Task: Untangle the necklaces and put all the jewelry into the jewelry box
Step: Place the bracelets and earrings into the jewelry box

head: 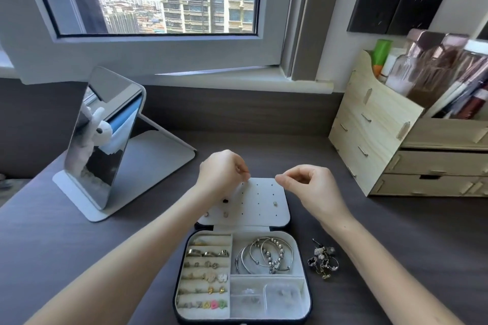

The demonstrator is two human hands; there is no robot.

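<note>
The jewelry box (182,295) lies open at the middle of the counter's (369,258) near edge, dark blue outside and pale inside; its nearest rim is cut off by the frame. Rows of rings (207,253) fill the left rolls, silver bangles (264,256) lie in the far right compartment, and clear little bags (281,294) in the near right one are hard to make out. The lid panel (264,192) lies flat behind, with holes and a few studs.

Just right of the box a tangle of jewelry (323,258) rests on the counter; its pieces cannot be told apart.

Above the panel, the left hand (221,169) and right hand (309,182) each have the grip closed, thumb against forefinger. What they pinch is too fine to see. The left forearm hides the panel's left part.
</note>
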